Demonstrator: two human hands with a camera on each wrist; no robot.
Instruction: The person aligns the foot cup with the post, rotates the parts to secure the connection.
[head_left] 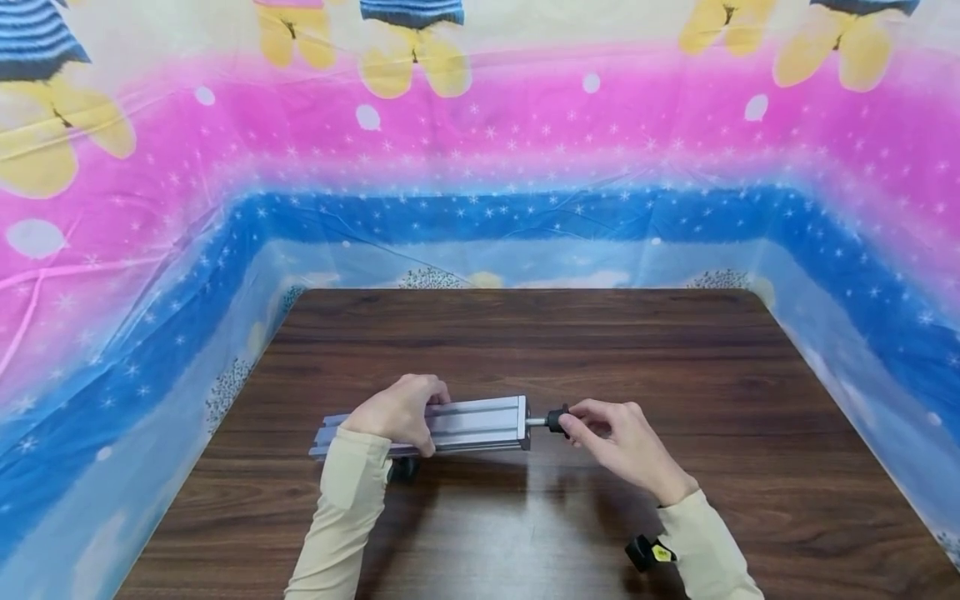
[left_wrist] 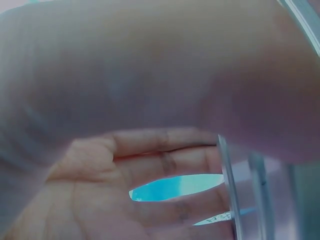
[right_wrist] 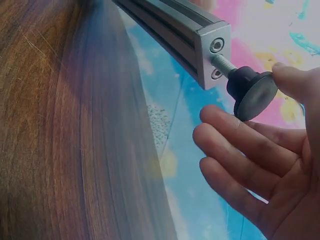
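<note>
A bright printed sheet is walling a dark wooden desk. Near its front edge, the left hand is wrapping a stiff, likely slippery aluminium rail.

Left wrist view: curled fingers are hugging the rail.

Right wrist view: the right hand is pinching the black foot knob with thumb and fingertip, the other fingers lying loose.

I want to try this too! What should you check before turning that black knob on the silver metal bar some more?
1. Left hand grips the silver grooved aluminium bar: ok.
2. Bar lies along the dark brown wooden table, not sticking over its edge: ok.
3. Right hand touches the round black plastic foot knob with thumb and a fingertip: ok.
4. The knob's threaded metal stud sits in the hole in the bar's end face: ok.
5. Stud goes in straight: cannot tell.
6. How deep the thread is in: cannot tell.
</note>
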